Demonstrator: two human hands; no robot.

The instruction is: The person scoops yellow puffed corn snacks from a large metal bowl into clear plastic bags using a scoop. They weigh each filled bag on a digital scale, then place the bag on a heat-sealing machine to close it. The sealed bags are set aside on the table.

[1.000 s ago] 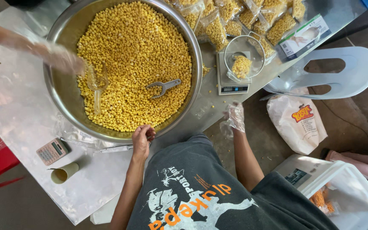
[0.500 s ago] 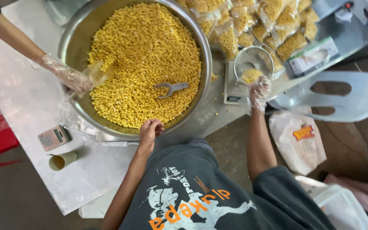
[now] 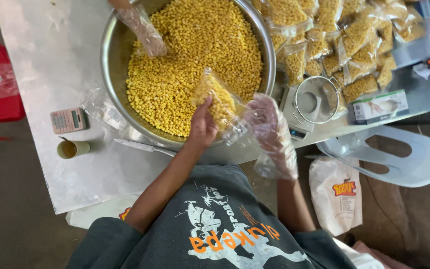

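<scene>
Pink calculator (image 3: 67, 120) and a paper cup (image 3: 73, 148) sit at the table's (image 3: 36, 74) left, with bare foil-covered room around them. Next I see a co-worker's gloved hand (image 3: 143, 30) dipping into the steel bowl (image 3: 113, 94), which looks mostly full of yellow kernels. My left hand (image 3: 202, 124), bare, pinches 1 filled bag (image 3: 217, 97) over the bowl's near rim. My right hand (image 3: 269, 129), in a loose plastic glove, curls its fingers on the bag's open end. Further right, the scale (image 3: 307, 107) carries an empty strainer, then a heap of filled bags (image 3: 344, 40) crowds the far corner. I judge plenty remains to pack.
</scene>
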